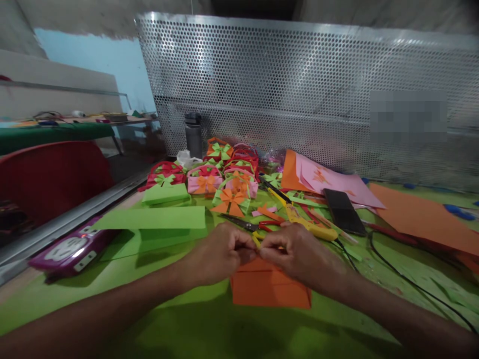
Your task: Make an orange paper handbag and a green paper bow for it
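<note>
While the left hand (pixel 220 252) and right hand (pixel 304 253) pinch narrowly, contents unclear, keep the folded orange paper piece (pixel 271 290) beneath them steady.

The left hand (pixel 219 253) and right hand (pixel 299 249) meet, fingers pinched, over orange paper (pixel 271 291), with scissors (pixel 245 224) and a glue gun (pixel 318 230) just beyond, a phone (pixel 343 212) rightward, and small bags (pixel 204 184) behind.

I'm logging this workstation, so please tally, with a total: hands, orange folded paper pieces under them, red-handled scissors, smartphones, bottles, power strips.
Hands: 2 (left hand, right hand)
Orange folded paper piece: 1
Red-handled scissors: 1
Smartphone: 1
Bottle: 1
Power strip: 1
Total: 7
</note>
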Demonstrator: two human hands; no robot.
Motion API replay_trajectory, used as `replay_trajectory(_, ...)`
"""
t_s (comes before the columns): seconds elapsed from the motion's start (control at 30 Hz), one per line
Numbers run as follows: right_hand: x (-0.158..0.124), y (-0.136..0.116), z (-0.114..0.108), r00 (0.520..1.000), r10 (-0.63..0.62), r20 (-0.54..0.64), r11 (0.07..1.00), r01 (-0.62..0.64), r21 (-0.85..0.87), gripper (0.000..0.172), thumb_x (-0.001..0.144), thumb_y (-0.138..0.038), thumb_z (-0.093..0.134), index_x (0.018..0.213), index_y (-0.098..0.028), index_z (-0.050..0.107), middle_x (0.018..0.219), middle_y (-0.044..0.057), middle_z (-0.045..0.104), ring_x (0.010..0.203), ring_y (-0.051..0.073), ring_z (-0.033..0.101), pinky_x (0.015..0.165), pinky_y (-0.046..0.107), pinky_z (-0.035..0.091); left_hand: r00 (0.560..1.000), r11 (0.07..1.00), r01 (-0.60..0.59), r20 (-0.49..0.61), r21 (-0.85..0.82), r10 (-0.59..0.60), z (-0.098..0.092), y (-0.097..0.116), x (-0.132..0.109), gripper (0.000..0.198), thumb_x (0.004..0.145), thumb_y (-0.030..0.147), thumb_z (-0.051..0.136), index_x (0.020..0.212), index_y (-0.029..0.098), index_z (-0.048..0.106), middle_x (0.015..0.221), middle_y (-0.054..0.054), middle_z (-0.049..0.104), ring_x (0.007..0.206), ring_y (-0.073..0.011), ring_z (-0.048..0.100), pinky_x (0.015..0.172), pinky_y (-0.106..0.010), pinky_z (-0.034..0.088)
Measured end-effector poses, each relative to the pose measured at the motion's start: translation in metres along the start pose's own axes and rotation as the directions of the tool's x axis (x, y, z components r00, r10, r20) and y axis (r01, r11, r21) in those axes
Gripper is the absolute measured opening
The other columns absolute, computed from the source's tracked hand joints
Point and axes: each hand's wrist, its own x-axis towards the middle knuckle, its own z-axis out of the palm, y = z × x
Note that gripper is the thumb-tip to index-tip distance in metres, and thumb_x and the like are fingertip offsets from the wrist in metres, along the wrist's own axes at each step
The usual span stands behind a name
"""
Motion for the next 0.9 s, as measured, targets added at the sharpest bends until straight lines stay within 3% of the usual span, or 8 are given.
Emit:
replay_trajectory(0.1, 0.002, 0.007, -0.009, 0.991, 0.078, 0.106, 0.981, -0.096, 0.170, 0.035, 0.081, -0.030, 0.044, 0.049, -0.018, 0.035, 0.047, -0.007, 0.028, 0.045, 0.007, 0.029, 0.042, 0.021, 0.023, 1.000, 1.000, 0.022, -0.007, -0.001, -0.022, -0.005, 0.000, 0.001, 0.019, 0.074, 0.026, 0.050, 0.061, 0.015, 0.057, 0.053, 0.005, 0.037, 0.050, -0.0079, 0.029, 0.046, -0.022, 0.022)
replay_trajectory(0.23, 0.003, 0.018, -0.018, 0.991, 0.024, 0.130, 0.964, -0.057, 0.258, 0.042, 0.082, -0.043, 0.045, 0.049, -0.018, 0.033, 0.048, -0.007, 0.026, 0.045, 0.007, 0.026, 0.041, 0.021, 0.018, 0.999, 0.999, 0.046, 0.004, -0.021, -0.046, -0.012, 0.002, 0.002, 0.018, 0.072, 0.028, 0.053, 0.062, 0.014, 0.058, 0.052, 0.005, 0.041, 0.049, -0.0083, 0.032, 0.046, -0.022, 0.023)
replay_trajectory(0.37, 0.004, 0.018, -0.018, 0.984, 0.072, 0.161, 0.952, -0.116, 0.284, 0.038, 0.081, -0.041, 0.046, 0.052, -0.017, 0.041, 0.048, -0.007, 0.029, 0.045, 0.006, 0.027, 0.041, 0.021, 0.020, 0.999, 0.999, 0.043, 0.012, -0.019, -0.042, -0.012, 0.001, 0.003, 0.018, 0.071, 0.028, 0.053, 0.062, 0.014, 0.060, 0.052, 0.005, 0.041, 0.049, -0.0079, 0.031, 0.045, -0.021, 0.023)
replay_trajectory(0.53, 0.005, 0.006, -0.008, 0.982, 0.102, 0.157, 0.959, -0.139, 0.248, 0.031, 0.077, -0.028, 0.046, 0.050, -0.018, 0.035, 0.049, -0.007, 0.027, 0.045, 0.006, 0.025, 0.041, 0.021, 0.018, 0.999, 0.998, 0.052, -0.010, 0.027, -0.052, -0.006, 0.002, 0.001, 0.019, 0.072, 0.028, 0.052, 0.064, 0.014, 0.062, 0.053, 0.005, 0.043, 0.049, -0.0077, 0.031, 0.045, -0.021, 0.023)
replay_trajectory(0.73, 0.001, 0.003, -0.008, 0.997, 0.070, -0.033, 0.991, -0.066, 0.118, 0.030, 0.075, -0.019, 0.045, 0.049, -0.018, 0.030, 0.051, -0.006, 0.026, 0.047, 0.007, 0.027, 0.044, 0.022, 0.020, 0.996, 0.985, 0.080, -0.026, -0.152, -0.085, -0.011, 0.000, 0.004, 0.012, 0.065, 0.020, 0.057, 0.073, 0.013, 0.063, 0.058, 0.005, 0.052, 0.052, -0.0075, 0.041, 0.048, -0.019, 0.029)
replay_trajectory(0.9, -0.003, 0.010, -0.012, 0.986, 0.006, -0.167, 0.999, 0.003, 0.052, 0.026, 0.078, -0.020, 0.043, 0.053, -0.018, 0.046, 0.053, -0.003, 0.042, 0.051, 0.010, 0.039, 0.047, 0.022, 0.029, 0.982, 0.949, 0.090, -0.131, -0.301, -0.135, -0.016, -0.001, 0.006, 0.015, 0.059, 0.021, 0.065, 0.071, 0.011, 0.063, 0.062, 0.001, 0.058, 0.057, -0.0094, 0.047, 0.053, -0.020, 0.035)
